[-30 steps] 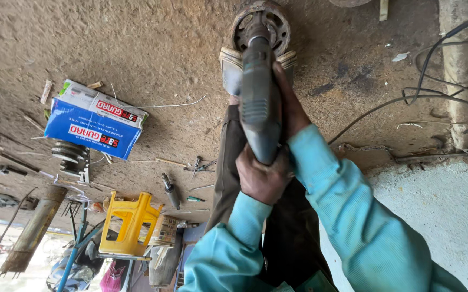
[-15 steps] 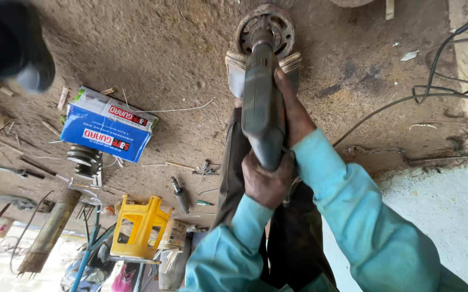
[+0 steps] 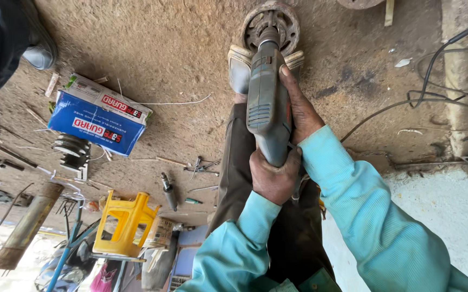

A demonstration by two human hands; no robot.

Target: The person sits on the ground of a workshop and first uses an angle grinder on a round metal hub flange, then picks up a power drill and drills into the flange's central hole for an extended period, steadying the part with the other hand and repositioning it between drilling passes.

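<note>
Head view, only one: both arms in light teal sleeves come up from the bottom edge toward the upper middle of the frame; left hand [image 3: 273,178] at centre, fist wrapped tight around the rear grip of the grey-blue electric drill [image 3: 267,103], knuckles toward camera; right hand [image 3: 299,111] just above and right of it, palm flat along the drill body's right side, fingers curled on the casing, thumb tip near the front housing; both hands clamped on the drill, none free; the drill runs lengthwise up the frame, nose beyond the hands, its tip touching the centre of the rusty round metal wheel hub [image 3: 271,24] at the top middle; hub lies on the dirt floor [image 3: 180,65], pinned between two worn light-coloured shoes [image 3: 238,67]; dark trouser legs run under the drill and hands; black cable [image 3: 407,103] loops across the upper right; blue and white cardboard box [image 3: 100,114] at left of frame, well apart from the hands; grooved metal pulley [image 3: 71,150] just below the box; yellow plastic stool [image 3: 127,223] lower left; another person's dark trouser leg and grey shoe [image 3: 39,51] upper left corner.
</note>
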